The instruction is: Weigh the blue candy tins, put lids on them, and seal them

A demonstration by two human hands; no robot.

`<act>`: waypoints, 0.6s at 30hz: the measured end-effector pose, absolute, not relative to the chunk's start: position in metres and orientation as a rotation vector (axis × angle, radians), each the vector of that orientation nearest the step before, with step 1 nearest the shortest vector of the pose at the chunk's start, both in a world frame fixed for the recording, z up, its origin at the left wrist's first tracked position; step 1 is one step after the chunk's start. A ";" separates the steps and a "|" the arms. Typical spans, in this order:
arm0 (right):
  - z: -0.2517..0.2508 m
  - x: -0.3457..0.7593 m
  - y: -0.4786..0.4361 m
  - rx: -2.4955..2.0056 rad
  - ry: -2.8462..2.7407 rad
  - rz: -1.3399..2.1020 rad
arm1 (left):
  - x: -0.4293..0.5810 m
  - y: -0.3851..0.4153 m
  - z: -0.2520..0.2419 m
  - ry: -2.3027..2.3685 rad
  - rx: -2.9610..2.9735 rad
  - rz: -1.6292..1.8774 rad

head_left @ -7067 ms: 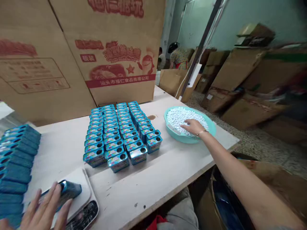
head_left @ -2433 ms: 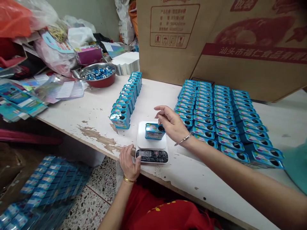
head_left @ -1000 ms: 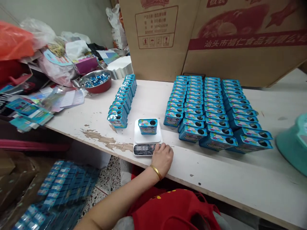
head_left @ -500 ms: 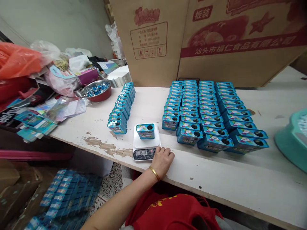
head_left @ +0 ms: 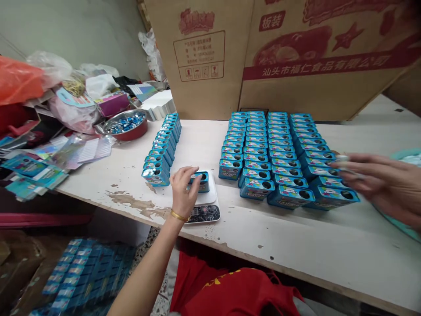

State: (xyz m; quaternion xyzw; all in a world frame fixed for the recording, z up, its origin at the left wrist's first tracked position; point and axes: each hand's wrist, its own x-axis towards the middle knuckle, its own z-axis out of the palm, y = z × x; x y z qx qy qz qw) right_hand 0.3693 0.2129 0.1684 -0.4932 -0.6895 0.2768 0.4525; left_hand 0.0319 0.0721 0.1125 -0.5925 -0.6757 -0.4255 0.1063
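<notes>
A small blue tin [head_left: 204,186] with a dark round hole in its top stands on a white kitchen scale [head_left: 212,197]. My left hand [head_left: 184,191], a gold bangle at its wrist, is closed around the tin's left end, thumb in front and fingers behind. It covers most of the scale's display. On the right, my right hand [head_left: 391,186] is blurred, with its fingertips pinched on small white pieces [head_left: 342,158]. It hovers by the front of the rightmost row of blue tins [head_left: 335,197]. Behind it, a teal tub [head_left: 406,154] is mostly hidden.
More tins stand in rows [head_left: 251,169] right of the scale and in one row [head_left: 157,171] to its left. A red-rimmed bowl [head_left: 138,131] holds shiny blue pieces. A large carton [head_left: 210,96] closes off the back. Stacked blue boxes [head_left: 75,272] lie below the table edge.
My left hand has moved left from the scale's front right corner onto the tin. My right hand has come into view from the right with white pieces. The view has shifted slightly.
</notes>
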 end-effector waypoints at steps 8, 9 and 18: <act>0.161 0.190 0.189 -0.833 -1.811 1.711 | 0.028 0.003 0.057 -2.186 -1.361 -1.344; 0.160 0.177 0.186 -0.815 -1.941 1.642 | 0.029 -0.004 0.047 -2.239 -1.337 -1.333; 0.161 0.140 0.180 -0.712 -2.713 0.641 | 0.037 -0.021 -0.009 -2.285 -1.304 -1.032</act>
